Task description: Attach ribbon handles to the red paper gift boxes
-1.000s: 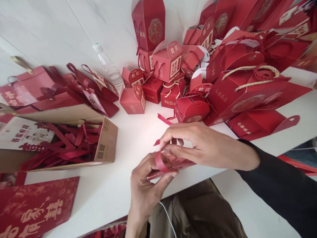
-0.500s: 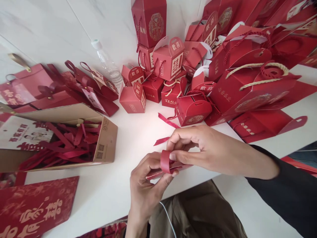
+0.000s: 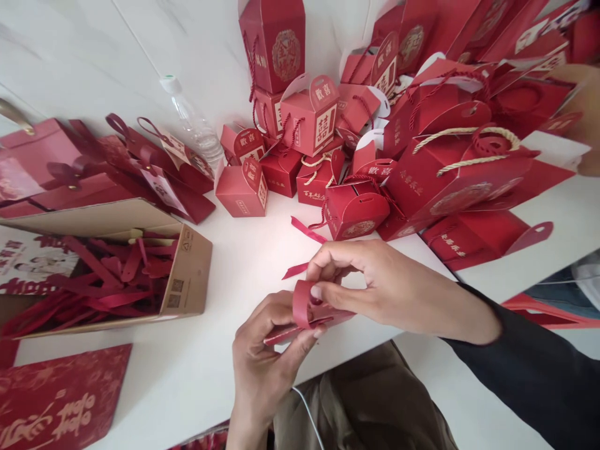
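My left hand grips a red paper gift box by its upper edge, thumb on the near side. From the top of the box rises a curled red strap, bent into a loop. My right hand pinches at this loop with thumb and forefinger, the other fingers curled behind. What its fingertips press on inside the loop is partly hidden. Just beyond my hands, the two ends of a red ribbon lie on the white table.
A cardboard box of red straps and ribbons stands left, near a flat red bag. Red bags and a plastic bottle are behind. Many red gift boxes crowd the back right. Part of a person shows at right.
The view has shifted slightly right, so everything sits further left. My hands keep nearly the same hold on the gift box and strap. Part of a person has appeared at the right edge.
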Motion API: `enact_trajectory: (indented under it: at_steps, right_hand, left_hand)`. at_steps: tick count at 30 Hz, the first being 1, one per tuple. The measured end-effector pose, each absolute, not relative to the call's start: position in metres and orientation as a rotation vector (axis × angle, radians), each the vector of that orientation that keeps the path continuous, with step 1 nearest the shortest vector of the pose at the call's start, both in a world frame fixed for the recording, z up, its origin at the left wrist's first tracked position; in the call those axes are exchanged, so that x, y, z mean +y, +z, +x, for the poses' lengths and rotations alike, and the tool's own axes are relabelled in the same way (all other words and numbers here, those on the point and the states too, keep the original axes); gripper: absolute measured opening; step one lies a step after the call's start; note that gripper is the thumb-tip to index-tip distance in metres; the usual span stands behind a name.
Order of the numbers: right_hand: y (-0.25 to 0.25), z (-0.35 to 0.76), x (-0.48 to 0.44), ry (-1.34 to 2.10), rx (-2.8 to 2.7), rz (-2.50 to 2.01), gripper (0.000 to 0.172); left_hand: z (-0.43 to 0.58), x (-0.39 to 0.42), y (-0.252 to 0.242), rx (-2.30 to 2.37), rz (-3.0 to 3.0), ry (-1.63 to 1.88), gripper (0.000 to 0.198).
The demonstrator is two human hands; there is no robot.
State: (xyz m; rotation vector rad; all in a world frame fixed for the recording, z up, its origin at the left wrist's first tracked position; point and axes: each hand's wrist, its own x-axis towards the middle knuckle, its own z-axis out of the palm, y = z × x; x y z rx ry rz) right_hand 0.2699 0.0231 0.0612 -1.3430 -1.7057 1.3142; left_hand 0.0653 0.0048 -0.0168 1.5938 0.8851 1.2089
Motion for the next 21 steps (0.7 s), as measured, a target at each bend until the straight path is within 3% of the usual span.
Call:
enact_trajectory:
  at_steps: [4, 8, 21]
  right_hand:
    - [0.068, 0.276, 0.034, 1.398, -1.962, -1.333, 0.022]
    - [0.070, 0.281, 0.044, 1.513, -2.150, -1.250, 0.010]
    - [0.057, 0.282, 0.045, 1.153, -2.420, -0.917, 0.009]
  left_hand:
    - [0.063, 0.008, -0.016, 0.848, 1.614, 1.187, 0.017]
    - [0.061, 0.010, -0.017, 0.794, 1.578, 1.139, 0.018]
    - [0.060, 0.015, -0.016, 0.720, 1.566, 1.112, 0.013]
